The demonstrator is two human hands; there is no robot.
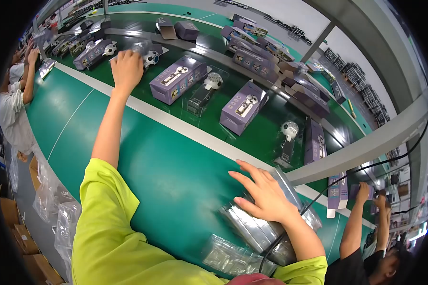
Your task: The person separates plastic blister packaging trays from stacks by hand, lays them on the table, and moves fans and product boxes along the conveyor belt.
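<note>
My left hand (127, 71) reaches over the far belt, its fingers curled down on a clear plastic blister tray (141, 46). Beside its fingertips shows a black-and-white football-patterned ball (151, 58), the head of a packed item whose rest is hidden. My right hand (266, 194) is open, fingers spread, above stacked clear plastic trays (249, 225) on the near green table (171, 190). Whether it touches them I cannot tell. More clear trays (230, 256) lie nearer my body.
On the belt lie purple printed boxes (178, 78), (244, 107) and ball-headed items in clear trays (205, 92), (287, 142). A grey metal frame post (366, 142) and black cable (366, 167) cross on the right. Co-workers' arms (354, 223), (29, 76) are at both sides.
</note>
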